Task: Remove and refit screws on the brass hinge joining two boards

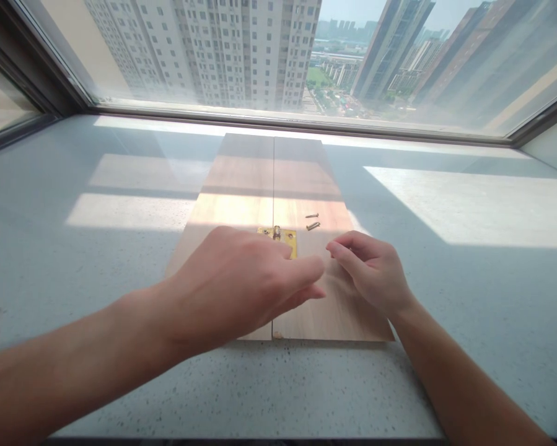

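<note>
My left hand (250,275) hovers over the boards, back up. Its foremost fingers are stretched to the right with a gap between their tips, and nothing shows between them. Partly hidden behind it is a brass hinge (290,236) lying across the seam of the left wooden board (241,167) and the right wooden board (301,167). My right hand (375,269) is above the right board's edge. Its thumb and forefinger are closed together; what they hold, if anything, is too small to make out. Several screws (313,226) lie on the right board, just beyond my hands.
The boards rest side by side on a speckled pale sill (204,390). A window frame (297,124) runs along the back, with tall buildings outside. Bands of sunlight cross the boards and sill. A small light fragment (278,336) is at the seam's near end.
</note>
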A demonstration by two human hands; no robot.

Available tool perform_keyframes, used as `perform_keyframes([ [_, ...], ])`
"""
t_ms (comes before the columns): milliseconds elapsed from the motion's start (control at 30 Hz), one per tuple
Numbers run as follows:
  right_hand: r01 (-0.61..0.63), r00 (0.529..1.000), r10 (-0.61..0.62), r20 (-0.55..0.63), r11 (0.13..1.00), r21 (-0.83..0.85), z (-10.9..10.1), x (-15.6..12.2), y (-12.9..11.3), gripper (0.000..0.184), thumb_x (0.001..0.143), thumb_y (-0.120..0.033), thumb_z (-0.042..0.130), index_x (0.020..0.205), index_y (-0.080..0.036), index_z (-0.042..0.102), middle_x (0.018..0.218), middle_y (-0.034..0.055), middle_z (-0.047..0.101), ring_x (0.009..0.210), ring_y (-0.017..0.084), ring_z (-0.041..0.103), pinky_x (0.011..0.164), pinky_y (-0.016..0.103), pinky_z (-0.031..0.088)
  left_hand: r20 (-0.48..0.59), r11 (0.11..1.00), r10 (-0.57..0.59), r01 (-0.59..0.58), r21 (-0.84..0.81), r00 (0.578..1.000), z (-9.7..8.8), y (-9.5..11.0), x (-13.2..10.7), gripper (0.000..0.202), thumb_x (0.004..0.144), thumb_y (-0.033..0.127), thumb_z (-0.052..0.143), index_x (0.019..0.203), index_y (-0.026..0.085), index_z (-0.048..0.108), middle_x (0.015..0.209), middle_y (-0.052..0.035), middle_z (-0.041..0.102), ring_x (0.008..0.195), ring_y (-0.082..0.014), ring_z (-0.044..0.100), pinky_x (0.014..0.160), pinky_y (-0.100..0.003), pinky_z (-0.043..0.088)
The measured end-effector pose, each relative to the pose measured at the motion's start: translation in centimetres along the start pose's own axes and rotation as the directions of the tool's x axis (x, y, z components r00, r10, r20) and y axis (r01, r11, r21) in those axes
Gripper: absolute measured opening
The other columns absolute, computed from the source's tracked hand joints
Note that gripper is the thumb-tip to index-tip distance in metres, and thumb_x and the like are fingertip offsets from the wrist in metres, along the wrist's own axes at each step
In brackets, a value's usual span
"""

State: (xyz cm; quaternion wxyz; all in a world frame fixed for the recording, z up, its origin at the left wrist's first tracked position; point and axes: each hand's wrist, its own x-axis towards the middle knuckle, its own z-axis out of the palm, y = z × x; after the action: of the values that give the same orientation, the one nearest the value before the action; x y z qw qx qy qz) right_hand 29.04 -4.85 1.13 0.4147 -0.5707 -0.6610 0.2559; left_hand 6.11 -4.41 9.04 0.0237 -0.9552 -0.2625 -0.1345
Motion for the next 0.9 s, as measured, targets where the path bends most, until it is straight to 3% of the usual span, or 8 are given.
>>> perform_keyframes([
  [133,0.006,1.0,-0.006,-0.015,1.0,-0.014,-0.3,0.0,0.2,0.023,0.086,-0.037,0.06,0.069,-0.021,0.062,0.062,-0.0019,0.06,0.059,0.013,0.054,0.057,0.027,0.042,0.125,0.98,-0.043,0.066,-0.185,0.991,-0.6,-0.1,-0.6,0.014,0.092,0.029,0.055,0.083,0.019,0.06,0.063,0.0022,0.059,0.053,-0.0121,0.051,0.049,-0.025,0.031],
  [267,0.012,1.0,-0.012,-0.028,1.0,-0.024,-0.7,0.0,0.3,0.023,0.086,-0.038,0.061,0.069,-0.022,0.062,0.063,-0.0018,0.06,0.06,0.014,0.056,0.058,0.028,0.043,0.093,0.984,-0.023,0.039,-0.175,0.995,-0.9,-0.4,-0.8,0.011,0.092,0.025,0.053,0.089,0.019,0.062,0.066,0.0004,0.062,0.055,-0.0132,0.054,0.052,-0.025,0.037],
  [400,0.02,0.999,-0.021,-0.038,0.999,-0.026,-0.6,-0.1,0.3,0.023,0.086,-0.037,0.06,0.068,-0.022,0.062,0.063,-0.0014,0.061,0.06,0.015,0.057,0.059,0.028,0.044,0.051,0.999,-0.002,0.004,-0.037,0.999,-0.8,-0.5,-0.6,0.013,0.089,0.029,0.059,0.082,0.018,0.061,0.061,0.0,0.058,0.052,-0.0153,0.052,0.047,-0.027,0.031],
  [700,0.005,0.999,-0.006,-0.033,1.0,-0.018,-0.3,-0.2,-0.1,0.023,0.086,-0.036,0.06,0.068,-0.021,0.063,0.063,-0.0016,0.061,0.059,0.014,0.056,0.057,0.027,0.042,-0.089,0.989,-0.047,0.059,0.134,0.995,-0.1,0.3,0.4,0.051,0.091,0.049,0.047,0.05,0.019,0.044,0.042,0.0001,0.041,0.039,-0.0125,0.032,0.045,-0.028,0.01],
  [800,0.005,0.999,-0.005,-0.032,1.0,-0.01,-0.3,-0.1,-0.2,0.023,0.085,-0.034,0.06,0.068,-0.02,0.063,0.062,-0.0018,0.061,0.058,0.013,0.055,0.056,0.027,0.041,-0.065,0.977,-0.139,0.147,0.153,0.988,0.0,0.7,0.9,0.045,0.091,0.046,0.049,0.055,0.018,0.051,0.045,-0.0012,0.047,0.04,-0.0127,0.035,0.044,-0.027,0.009],
  [900,-0.007,1.0,0.007,-0.025,1.0,-0.005,-0.3,-0.1,-0.1,0.023,0.085,-0.034,0.061,0.067,-0.019,0.062,0.061,-0.002,0.06,0.057,0.012,0.053,0.055,0.026,0.039,-0.028,0.993,-0.088,0.09,0.08,0.996,0.2,0.6,0.9,0.027,0.093,0.034,0.048,0.074,0.018,0.06,0.052,0.0001,0.052,0.044,-0.0128,0.041,0.045,-0.027,0.017],
])
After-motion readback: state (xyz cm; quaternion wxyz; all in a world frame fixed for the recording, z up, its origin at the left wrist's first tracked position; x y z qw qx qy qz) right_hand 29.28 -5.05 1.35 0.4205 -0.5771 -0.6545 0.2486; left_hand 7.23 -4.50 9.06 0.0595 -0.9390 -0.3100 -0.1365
